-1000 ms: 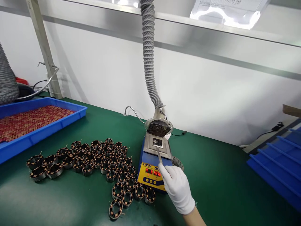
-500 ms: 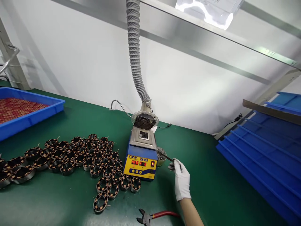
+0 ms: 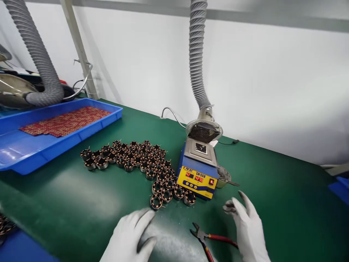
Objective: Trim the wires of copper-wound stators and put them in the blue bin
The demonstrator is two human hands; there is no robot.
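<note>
My left hand [image 3: 131, 236], in a white glove, is low over the bench just below the nearest motor stator [image 3: 156, 208]; its thumb is apart from the fingers and nothing shows in it. Gloved as well, my right hand [image 3: 247, 225] is open to the right of the solder pot [image 3: 196, 181], with thumb and fingers spread. A flat dark tool [image 3: 233, 183] rests in a small cup [image 3: 222, 175] beside the pot, apart from that hand. Red-handled cutting pliers [image 3: 202, 235] lie with jaws apart between my hands. Several ring-shaped stators with copper windings cluster left of the pot.
A blue tray [image 3: 35, 154] with red ring-patterned boards [image 3: 73, 120] stands at the left. Above the pot hangs a fume hood [image 3: 204, 131] on a grey hose [image 3: 196, 54]. Blue plastic [image 3: 340, 191] shows at the right edge. More stators [image 3: 5, 225] are at the lower left.
My right hand has let go of the flat tool, which now rests in the cup, and is drawn back. My left hand has come into view. The view has swung left.
</note>
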